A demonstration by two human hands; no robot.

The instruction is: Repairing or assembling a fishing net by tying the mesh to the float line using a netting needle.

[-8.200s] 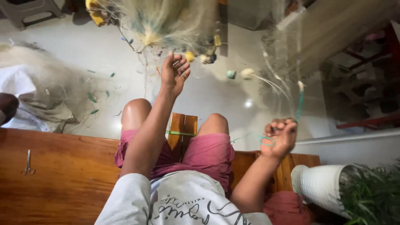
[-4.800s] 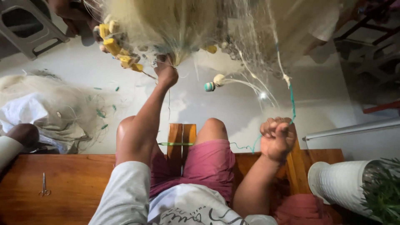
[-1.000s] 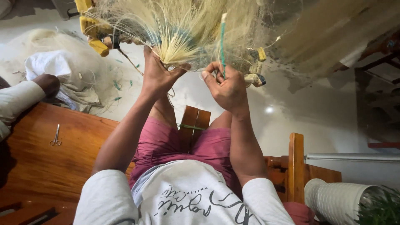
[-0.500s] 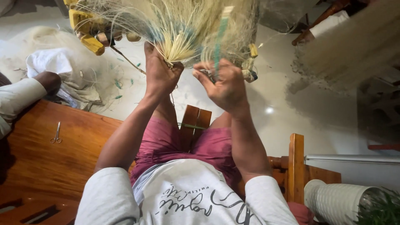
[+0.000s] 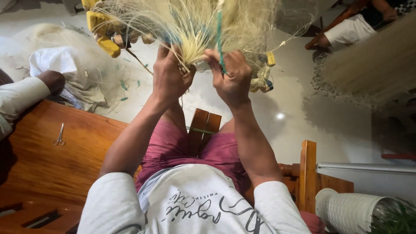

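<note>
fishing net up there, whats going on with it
A seated person holds a bunched pale fishing net up with both hands. The left hand grips the gathered strands; the right hand pinches a green cord. Yellow floats hang from the net. Small scissors lie on the wooden bench, beside another person's sleeve.

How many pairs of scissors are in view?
1: small metal scissors lie on the wooden bench, on the person's left, apart from both hands. The net could hide more.
</note>
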